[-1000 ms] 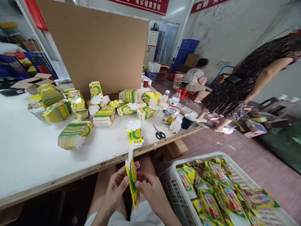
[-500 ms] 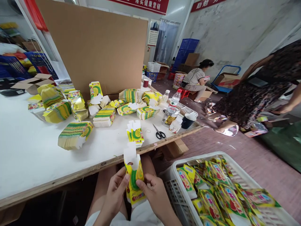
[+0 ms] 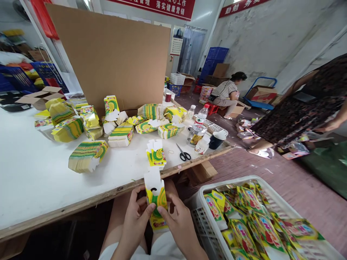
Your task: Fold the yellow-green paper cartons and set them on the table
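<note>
Above my lap, a small yellow-green carton [image 3: 157, 200] stands nearly upright between both hands, its white top flap raised and a hole showing below it. My left hand [image 3: 138, 216] grips the carton's left side, thumb on the front. From the right, my right hand [image 3: 177, 219] holds it, with the thumb pressed on the front face. A short stack of similar cartons [image 3: 156, 154] lies at the table edge just beyond. To my right is a white plastic basket [image 3: 202, 202] filled with yellow-green packets [image 3: 251, 220].
Bundles of flat cartons [image 3: 88, 155] are spread over the white table [image 3: 35, 173] before a tall cardboard sheet [image 3: 116, 54]. Black scissors [image 3: 184, 154], a clear jar [image 3: 196, 134], a bottle [image 3: 202, 115] and a dark mug [image 3: 217, 140] sit near the right edge. Two people are beyond, one seated, one standing.
My left fingers have shifted higher up the carton and its thumb has moved further across the front. The carton is now more upright. The standing person has moved slightly right.
</note>
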`<state>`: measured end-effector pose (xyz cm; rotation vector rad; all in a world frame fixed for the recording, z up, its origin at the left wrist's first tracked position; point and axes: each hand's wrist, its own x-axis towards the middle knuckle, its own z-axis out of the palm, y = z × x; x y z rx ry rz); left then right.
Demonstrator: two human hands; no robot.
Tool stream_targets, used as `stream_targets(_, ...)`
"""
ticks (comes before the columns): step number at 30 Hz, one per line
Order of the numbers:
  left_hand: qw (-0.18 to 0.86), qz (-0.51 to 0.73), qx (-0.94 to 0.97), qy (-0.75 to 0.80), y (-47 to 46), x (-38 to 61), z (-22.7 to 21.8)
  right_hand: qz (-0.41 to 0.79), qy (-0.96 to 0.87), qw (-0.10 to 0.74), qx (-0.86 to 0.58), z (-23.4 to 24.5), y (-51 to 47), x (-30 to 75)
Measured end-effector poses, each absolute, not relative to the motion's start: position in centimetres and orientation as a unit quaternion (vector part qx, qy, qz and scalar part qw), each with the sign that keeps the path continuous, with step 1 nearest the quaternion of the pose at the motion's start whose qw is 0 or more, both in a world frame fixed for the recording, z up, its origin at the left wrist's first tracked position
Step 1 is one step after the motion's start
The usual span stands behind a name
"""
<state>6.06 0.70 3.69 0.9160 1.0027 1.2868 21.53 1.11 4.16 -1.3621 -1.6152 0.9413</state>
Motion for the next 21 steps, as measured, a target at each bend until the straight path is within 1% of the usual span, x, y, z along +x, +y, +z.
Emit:
stream_targets(3, 0.609, 0.522, 0.425, 0.420, 0.4, 5.5, 4.3, 0.445, -0.607, 0.453, -0.477, 4.9, 1.2, 22.3)
stream_targets(5, 0.612, 0.497, 0.453, 0.418, 0.3, 5.1, 4.7, 0.474, -0.602, 0.458, -0.450, 5.3, 1.4, 22.9)
stream_targets(8, 0.627, 0.451, 0.494, 0.399, 0.3, 4.7, 4.9, 0.493, -0.631, 0.408, -0.438, 6.1, 1.8, 23.6)
stream_targets(10, 0.645, 0.434, 0.500, 0.380, 0.3, 4.7, 4.9, 0.482, -0.657, 0.376, -0.442, 6.5, 2.1, 23.8)
stream_targets(12, 0.660, 0.437, 0.487, 0.370, 0.2, 4.8, 4.8, 0.453, -0.674, 0.374, -0.447, 6.8, 2.3, 23.8)
stream_targets(14, 0.669, 0.448, 0.469, 0.363, 0.1, 5.0, 4.9, 0.438, -0.665, 0.401, -0.453, 6.8, 2.3, 23.5)
stream_targets(17, 0.675, 0.447, 0.466, 0.357, 0.3, 5.0, 4.9, 0.465, -0.606, 0.456, -0.457, 6.5, 2.3, 23.1)
stream_targets(19, 0.662, 0.443, 0.477, 0.371, 0.6, 4.8, 4.9, 0.467, -0.591, 0.473, -0.457, 6.4, 2.4, 23.2)
stream_targets(21, 0.632, 0.451, 0.485, 0.401, 0.9, 4.7, 4.7, 0.436, -0.617, 0.473, -0.453, 6.5, 2.4, 23.6)
